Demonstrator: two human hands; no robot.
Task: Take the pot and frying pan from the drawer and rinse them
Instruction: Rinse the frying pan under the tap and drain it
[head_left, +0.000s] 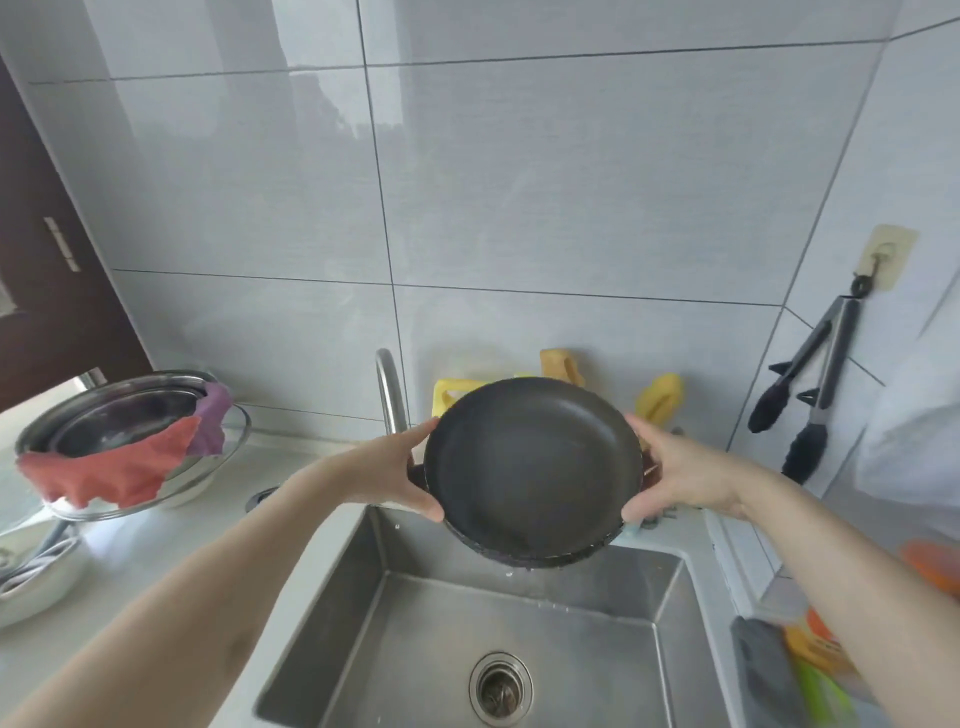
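My left hand and right hand each grip one side of the dark frying pan, tilted toward me above the sink, probably so rinse water drains off.

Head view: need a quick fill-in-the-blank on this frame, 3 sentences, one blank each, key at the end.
1. The frying pan is gripped at its rim by ____ hands, the left hand and the right hand.
2. The pan is held above the steel ____.
3. The black tongs hang from a hook on the ____.

Missing words: both; sink; wall
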